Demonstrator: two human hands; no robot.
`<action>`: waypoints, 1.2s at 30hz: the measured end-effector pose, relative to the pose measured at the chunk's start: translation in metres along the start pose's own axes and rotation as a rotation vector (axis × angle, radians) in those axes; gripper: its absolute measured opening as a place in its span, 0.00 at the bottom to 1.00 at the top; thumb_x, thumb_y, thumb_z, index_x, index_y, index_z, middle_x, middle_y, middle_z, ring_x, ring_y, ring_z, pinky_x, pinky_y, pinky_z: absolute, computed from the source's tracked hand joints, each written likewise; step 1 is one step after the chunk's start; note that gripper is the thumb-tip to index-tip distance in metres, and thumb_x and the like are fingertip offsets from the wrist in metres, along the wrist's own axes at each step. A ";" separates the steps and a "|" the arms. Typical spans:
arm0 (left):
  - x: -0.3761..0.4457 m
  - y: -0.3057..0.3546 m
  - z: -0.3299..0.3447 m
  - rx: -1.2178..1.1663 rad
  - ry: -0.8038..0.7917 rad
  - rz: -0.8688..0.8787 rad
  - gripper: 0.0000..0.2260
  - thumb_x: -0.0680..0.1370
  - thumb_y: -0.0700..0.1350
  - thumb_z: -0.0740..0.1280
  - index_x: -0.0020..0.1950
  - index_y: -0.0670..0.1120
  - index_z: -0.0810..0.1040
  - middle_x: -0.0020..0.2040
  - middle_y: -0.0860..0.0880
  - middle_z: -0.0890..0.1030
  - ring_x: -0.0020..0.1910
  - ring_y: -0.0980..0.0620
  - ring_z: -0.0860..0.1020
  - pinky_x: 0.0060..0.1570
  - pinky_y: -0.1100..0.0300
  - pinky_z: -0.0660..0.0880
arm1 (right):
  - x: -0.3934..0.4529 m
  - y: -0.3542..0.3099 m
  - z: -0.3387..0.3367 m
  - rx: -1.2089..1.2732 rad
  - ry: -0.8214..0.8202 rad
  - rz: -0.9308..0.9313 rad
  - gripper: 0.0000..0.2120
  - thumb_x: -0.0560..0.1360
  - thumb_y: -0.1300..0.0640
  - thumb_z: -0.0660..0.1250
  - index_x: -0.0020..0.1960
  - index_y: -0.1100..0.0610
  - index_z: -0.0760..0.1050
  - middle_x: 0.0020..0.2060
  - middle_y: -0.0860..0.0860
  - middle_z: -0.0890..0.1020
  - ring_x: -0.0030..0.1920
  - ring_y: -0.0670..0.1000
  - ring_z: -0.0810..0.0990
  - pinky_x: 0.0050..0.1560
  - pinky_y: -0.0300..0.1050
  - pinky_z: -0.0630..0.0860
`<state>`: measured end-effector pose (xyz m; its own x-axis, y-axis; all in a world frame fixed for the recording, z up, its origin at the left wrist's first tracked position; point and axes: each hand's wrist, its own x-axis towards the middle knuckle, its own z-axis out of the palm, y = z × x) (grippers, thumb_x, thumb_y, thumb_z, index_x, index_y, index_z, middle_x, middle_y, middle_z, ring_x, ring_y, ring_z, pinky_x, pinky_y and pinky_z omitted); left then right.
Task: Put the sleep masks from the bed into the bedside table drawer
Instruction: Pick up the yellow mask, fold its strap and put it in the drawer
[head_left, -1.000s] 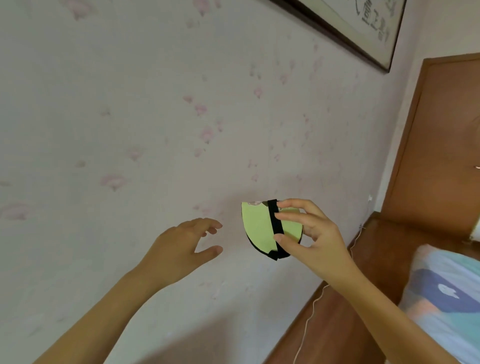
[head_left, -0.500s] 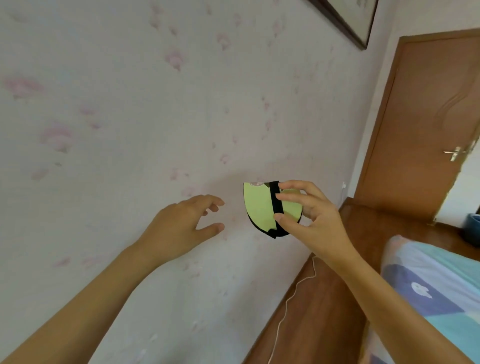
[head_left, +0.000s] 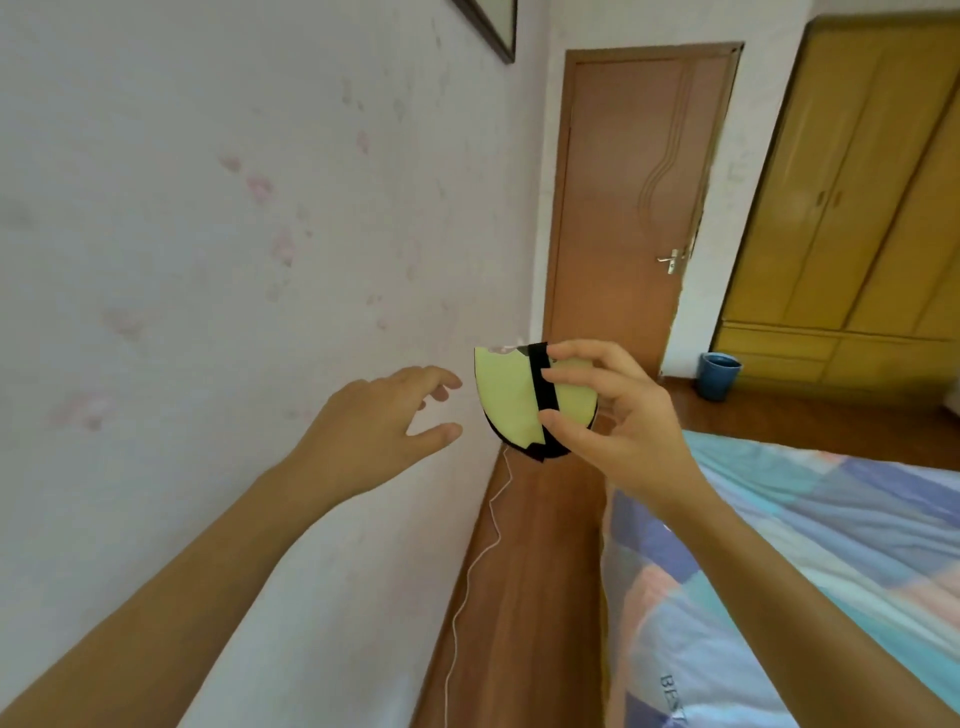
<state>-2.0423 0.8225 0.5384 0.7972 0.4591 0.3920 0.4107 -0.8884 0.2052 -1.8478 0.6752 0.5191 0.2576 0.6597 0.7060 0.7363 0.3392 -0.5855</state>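
A folded sleep mask (head_left: 506, 400), pale yellow-green with a black strap and black edge, is pinched between the thumb and fingers of my right hand (head_left: 613, 415) in mid-air. My left hand (head_left: 379, 423) hovers just left of the mask with its fingers spread and nothing in it. The bed (head_left: 810, 561), under a patchwork quilt in blue and pink, fills the lower right. No bedside table or drawer appears in the view.
A pale wall with faint pink marks (head_left: 208, 260) runs along the left. A strip of wooden floor (head_left: 530, 571) with a white cable (head_left: 467, 582) lies between wall and bed. A brown door (head_left: 639, 208), a blue bin (head_left: 719, 375) and a yellow wardrobe (head_left: 852, 208) stand beyond.
The view has swung right, bringing the door, wardrobe and more of the bed into sight. Both hands keep the same pose, the right one still gripping the mask.
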 end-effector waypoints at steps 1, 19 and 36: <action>0.018 -0.006 0.007 -0.011 -0.005 0.013 0.19 0.76 0.59 0.63 0.65 0.59 0.68 0.59 0.62 0.75 0.54 0.61 0.75 0.47 0.61 0.71 | 0.009 0.012 -0.001 -0.008 0.014 0.012 0.16 0.70 0.64 0.74 0.56 0.56 0.80 0.59 0.48 0.77 0.63 0.47 0.75 0.55 0.39 0.78; 0.300 -0.073 0.123 -0.163 -0.078 0.186 0.19 0.75 0.60 0.63 0.65 0.60 0.68 0.59 0.63 0.74 0.53 0.62 0.74 0.43 0.67 0.68 | 0.151 0.201 -0.042 -0.160 0.148 0.107 0.15 0.69 0.64 0.73 0.55 0.60 0.80 0.59 0.49 0.77 0.63 0.47 0.75 0.57 0.40 0.77; 0.542 -0.114 0.208 -0.125 -0.052 0.098 0.19 0.75 0.61 0.62 0.65 0.59 0.68 0.60 0.62 0.75 0.54 0.61 0.75 0.45 0.66 0.69 | 0.322 0.434 -0.078 -0.083 0.094 0.038 0.17 0.69 0.65 0.74 0.57 0.57 0.80 0.60 0.50 0.77 0.64 0.51 0.75 0.53 0.42 0.78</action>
<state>-1.5647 1.1721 0.5414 0.8541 0.3666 0.3688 0.2743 -0.9202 0.2794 -1.3968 0.9823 0.5231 0.3407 0.6041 0.7204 0.7733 0.2557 -0.5801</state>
